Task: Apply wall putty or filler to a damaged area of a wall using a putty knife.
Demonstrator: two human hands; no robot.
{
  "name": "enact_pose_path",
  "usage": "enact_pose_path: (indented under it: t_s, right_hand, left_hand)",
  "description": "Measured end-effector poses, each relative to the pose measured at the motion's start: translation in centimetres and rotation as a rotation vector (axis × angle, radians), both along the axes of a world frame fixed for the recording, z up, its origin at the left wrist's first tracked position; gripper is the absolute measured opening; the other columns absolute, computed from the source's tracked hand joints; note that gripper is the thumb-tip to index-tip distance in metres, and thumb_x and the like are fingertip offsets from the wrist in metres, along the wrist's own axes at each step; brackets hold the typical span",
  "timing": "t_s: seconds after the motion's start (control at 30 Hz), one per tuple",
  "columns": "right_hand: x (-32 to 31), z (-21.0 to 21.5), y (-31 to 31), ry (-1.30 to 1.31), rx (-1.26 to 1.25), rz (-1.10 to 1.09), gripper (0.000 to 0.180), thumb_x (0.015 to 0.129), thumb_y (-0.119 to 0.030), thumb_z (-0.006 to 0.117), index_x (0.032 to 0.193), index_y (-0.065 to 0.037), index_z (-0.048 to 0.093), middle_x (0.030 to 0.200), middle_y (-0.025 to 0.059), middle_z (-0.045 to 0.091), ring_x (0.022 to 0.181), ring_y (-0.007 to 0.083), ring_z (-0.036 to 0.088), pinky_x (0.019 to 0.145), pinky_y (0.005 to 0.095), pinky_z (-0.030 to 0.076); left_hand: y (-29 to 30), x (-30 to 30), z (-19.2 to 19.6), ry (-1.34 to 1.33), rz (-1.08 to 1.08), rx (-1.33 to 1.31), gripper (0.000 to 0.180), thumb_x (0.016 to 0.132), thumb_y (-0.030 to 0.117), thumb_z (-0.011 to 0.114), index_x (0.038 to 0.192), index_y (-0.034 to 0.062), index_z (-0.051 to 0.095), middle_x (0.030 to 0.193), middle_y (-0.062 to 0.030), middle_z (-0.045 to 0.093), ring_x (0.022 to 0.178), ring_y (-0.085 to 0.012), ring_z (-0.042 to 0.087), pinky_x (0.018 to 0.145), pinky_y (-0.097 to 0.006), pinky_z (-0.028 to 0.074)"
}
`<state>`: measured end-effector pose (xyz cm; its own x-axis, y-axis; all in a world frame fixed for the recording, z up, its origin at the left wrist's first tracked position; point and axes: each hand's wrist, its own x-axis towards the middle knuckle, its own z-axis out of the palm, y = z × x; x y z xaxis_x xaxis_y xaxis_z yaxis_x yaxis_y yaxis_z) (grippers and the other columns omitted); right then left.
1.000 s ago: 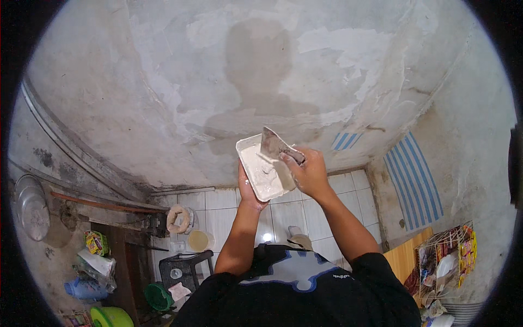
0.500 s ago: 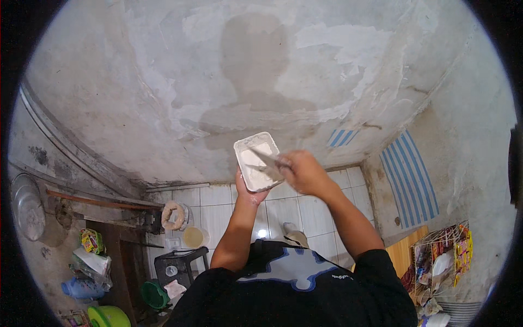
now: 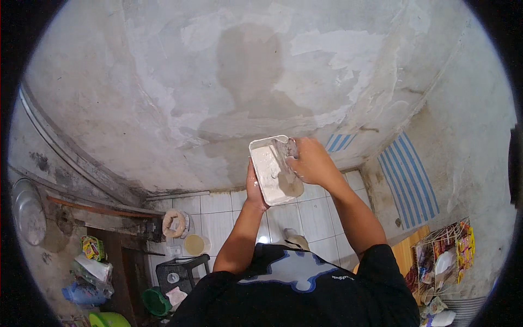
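My left hand (image 3: 254, 186) holds a white rectangular plastic tub (image 3: 262, 188) from its left side and underneath, in front of the wall. Wet off-white plaster (image 3: 268, 163) coats the inside of the tub. At the tub's upper right rim, my right hand (image 3: 313, 161) is closed around a putty knife (image 3: 284, 150). Its smeared blade dips into the tub along the right side, and my fingers cover the handle.
A grey wall (image 3: 163, 82) with pale plaster patches rises ahead. Blue-striped sheeting (image 3: 408, 180) is on the right, above a wire rack (image 3: 436, 261) of packets. On the tiled floor at lower left stand a black stool (image 3: 190, 267) and a container of cloudy liquid (image 3: 195, 245).
The tub has shifted right and slightly down, and it is turned a little. The putty knife has gone from across the tub's middle to its upper right rim, with my right hand turned.
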<state>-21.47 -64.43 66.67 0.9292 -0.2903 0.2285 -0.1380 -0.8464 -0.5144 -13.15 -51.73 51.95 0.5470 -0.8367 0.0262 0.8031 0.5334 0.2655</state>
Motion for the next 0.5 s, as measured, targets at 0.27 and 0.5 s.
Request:
enact_pose_path:
  t_s: [0.27, 0.5]
  right_hand:
    - [1.3, -1.1, 0.7, 0.135, -0.113, -0.114, 0.02, 0.077, -0.012, 0.064, 0.087, 0.005, 0.068, 0.088, 0.0299, 0.067, 0.087, 0.0491, 0.065, 0.081, 0.0536, 0.053]
    - [2.4, -2.9, 0.4, 0.079, -0.177, -0.059, 0.017, 0.077, -0.011, 0.065, 0.088, 0.002, 0.07, 0.086, 0.0288, 0.068, 0.083, 0.0483, 0.065, 0.078, 0.0546, 0.053]
  left_hand:
    - [0.2, -0.7, 2.1, -0.073, 0.037, -0.012, 0.074, 0.103, 0.065, 0.031, 0.15, 0.0101, 0.043, 0.145, -0.0121, 0.054, 0.128, -0.0302, 0.057, 0.108, -0.047, 0.047]
    - [0.4, -0.3, 2.6, -0.134, 0.02, 0.055, 0.076, 0.102, 0.067, 0.03, 0.151, 0.0104, 0.041, 0.145, -0.0122, 0.053, 0.128, -0.0302, 0.056, 0.108, -0.048, 0.046]
